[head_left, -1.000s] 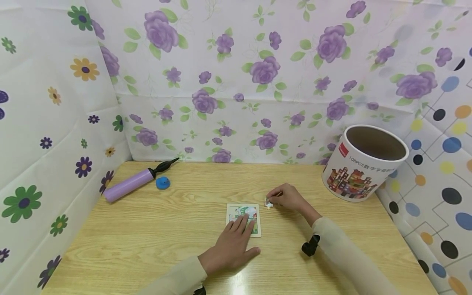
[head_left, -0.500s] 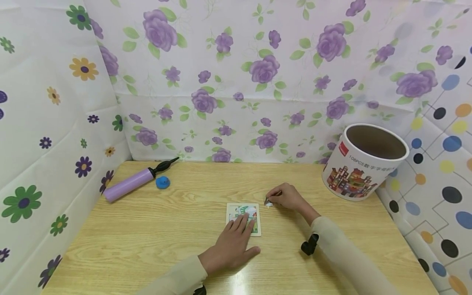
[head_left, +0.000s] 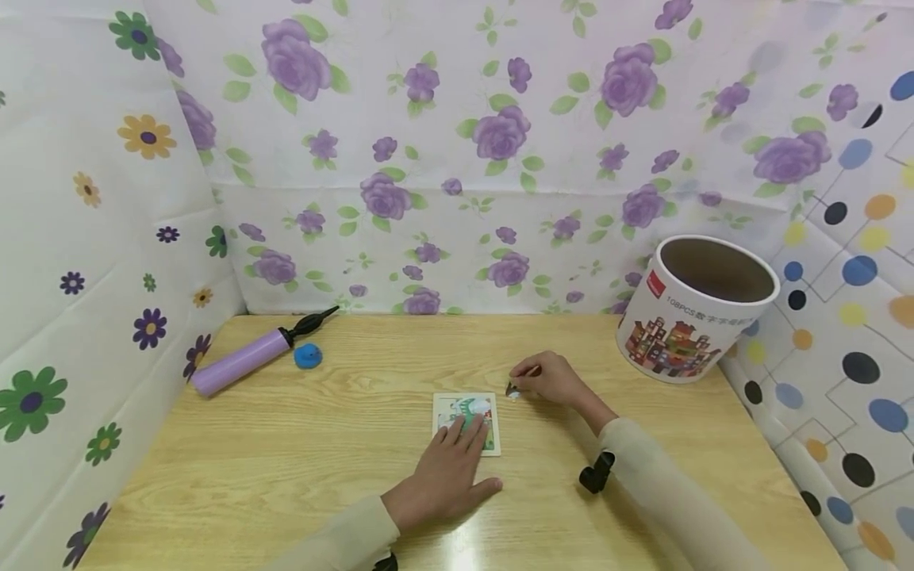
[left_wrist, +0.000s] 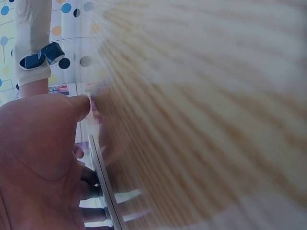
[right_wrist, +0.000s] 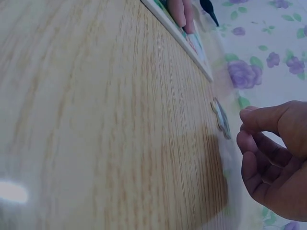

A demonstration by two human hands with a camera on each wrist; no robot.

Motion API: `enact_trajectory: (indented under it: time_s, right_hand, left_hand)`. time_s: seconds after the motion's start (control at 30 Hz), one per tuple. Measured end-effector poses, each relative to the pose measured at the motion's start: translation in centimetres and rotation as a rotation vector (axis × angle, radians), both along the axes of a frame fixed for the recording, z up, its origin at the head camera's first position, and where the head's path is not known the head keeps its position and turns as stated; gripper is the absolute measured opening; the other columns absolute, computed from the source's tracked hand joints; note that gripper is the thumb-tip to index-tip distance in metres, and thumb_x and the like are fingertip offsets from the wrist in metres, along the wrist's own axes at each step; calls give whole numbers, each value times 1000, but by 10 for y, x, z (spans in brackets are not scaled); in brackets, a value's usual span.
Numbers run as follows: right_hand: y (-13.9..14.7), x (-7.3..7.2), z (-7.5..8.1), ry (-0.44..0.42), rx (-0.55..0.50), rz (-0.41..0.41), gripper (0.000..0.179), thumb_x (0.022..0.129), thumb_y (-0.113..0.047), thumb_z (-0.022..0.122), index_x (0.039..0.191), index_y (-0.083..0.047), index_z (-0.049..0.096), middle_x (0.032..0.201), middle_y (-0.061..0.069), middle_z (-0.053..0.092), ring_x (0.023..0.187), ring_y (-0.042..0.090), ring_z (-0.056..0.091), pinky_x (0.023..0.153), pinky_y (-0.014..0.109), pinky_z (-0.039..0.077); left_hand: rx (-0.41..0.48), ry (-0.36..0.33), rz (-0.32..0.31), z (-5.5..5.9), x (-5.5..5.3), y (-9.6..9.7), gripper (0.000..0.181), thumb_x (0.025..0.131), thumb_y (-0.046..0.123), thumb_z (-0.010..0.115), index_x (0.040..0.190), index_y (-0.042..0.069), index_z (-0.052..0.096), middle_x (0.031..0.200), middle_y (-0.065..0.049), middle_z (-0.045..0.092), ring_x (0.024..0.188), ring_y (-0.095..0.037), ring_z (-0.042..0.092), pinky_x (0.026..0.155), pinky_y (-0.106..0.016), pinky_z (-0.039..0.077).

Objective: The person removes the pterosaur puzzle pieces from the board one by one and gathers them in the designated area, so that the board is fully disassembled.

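A small puzzle in a pale square frame point(head_left: 439, 406), with green and red printing, lies on the table. Across its lower part rests my left hand point(head_left: 441, 476), fingers straight and thumb out to the side. In the left wrist view the fingers point(left_wrist: 93, 214) reach over the frame's edge. Right of the puzzle lies a loose puzzle piece point(right_wrist: 220, 119), dark and whitish on top. My right hand point(head_left: 560, 381) is beside it, thumb and fingers curled with their tips close together. The right wrist view shows a narrow gap between those tips and the piece.
A purple hand pump point(head_left: 241, 363) with a black nozzle lies at the back left, a blue toy duck point(head_left: 308, 356) beside it. At the back right stands a large printed bucket point(head_left: 689, 317). Floral sheets point(head_left: 443, 238) enclose the wooden table point(head_left: 300, 444) behind and at the sides.
The head view has shifted slightly, moving everything a little leftward. My right fingertips stay by the puzzle piece with little visible movement. My left hand remains on the puzzle.
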State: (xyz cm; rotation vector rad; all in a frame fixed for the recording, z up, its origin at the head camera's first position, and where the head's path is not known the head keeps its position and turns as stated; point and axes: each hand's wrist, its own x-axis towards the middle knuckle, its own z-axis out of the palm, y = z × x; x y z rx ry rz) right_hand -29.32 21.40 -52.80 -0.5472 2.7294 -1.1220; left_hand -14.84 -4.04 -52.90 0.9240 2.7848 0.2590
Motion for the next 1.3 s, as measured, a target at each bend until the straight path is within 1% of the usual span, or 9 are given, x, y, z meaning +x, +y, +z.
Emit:
enact_trajectory:
  time_s: [0.07,0.2,0.37,0.47,0.6,0.8,1.03,1.17,1.3]
  right_hand:
    - [-3,1,1,2,-8,14,12,96,-18,74,105,-16,81,98,-5,76,87,11,68,79,34,57]
    - [-10,5,4,2,-25,40,13,96,-16,73,106,-13,80,98,-3,76,84,11,68,75,32,57]
    - [-20,8,5,10,-29,59,13,96,-14,73,108,-13,80,98,-2,75,80,10,68,69,30,56]
    - [-27,10,7,24,-22,72,14,96,-14,73,108,-14,80,99,-2,75,82,10,68,72,31,57]
    - [-37,14,9,49,-13,93,15,95,-14,74,109,-13,80,101,-3,75,87,10,68,78,33,57]
    - [-52,18,7,44,-22,147,21,94,-20,76,113,-12,79,102,-4,75,90,10,68,81,33,57]
    - [-66,17,1,76,-3,209,20,96,-22,74,113,-14,79,107,-4,75,94,10,68,84,35,57]
    - [-74,16,1,81,15,251,20,97,-22,72,114,-15,80,109,-3,74,100,13,68,87,37,56]
    - [-80,13,0,76,32,296,18,97,-23,72,113,-17,80,111,-4,73,103,13,67,89,35,56]
  left_hand:
    - [-10,6,8,0,0,0,86,104,65,37,162,3,22,170,-14,16,155,-39,18,120,-58,26]
    - [-8,29,12,-2,-1,1,86,103,65,38,162,4,24,170,-13,19,154,-39,20,119,-58,28]
    - [-16,31,22,3,-1,4,87,102,65,41,161,4,26,169,-13,23,154,-37,23,118,-58,30]
    - [-34,31,22,5,-1,5,87,102,65,40,162,4,25,169,-12,21,154,-35,23,118,-56,30]
    - [-45,33,14,6,-1,5,86,103,64,41,161,3,26,169,-13,21,154,-35,25,118,-54,32]
    - [-48,31,5,8,0,4,83,104,61,41,161,2,28,169,-14,22,153,-35,27,118,-53,33]
    - [-60,59,3,5,0,4,82,104,61,40,160,2,29,168,-13,24,152,-34,29,117,-52,34]
    - [-45,49,5,4,0,3,82,104,61,40,160,2,29,168,-13,24,153,-35,28,117,-53,34]
    - [-36,43,4,5,0,3,83,104,60,41,160,1,27,168,-14,24,153,-35,27,117,-54,33]
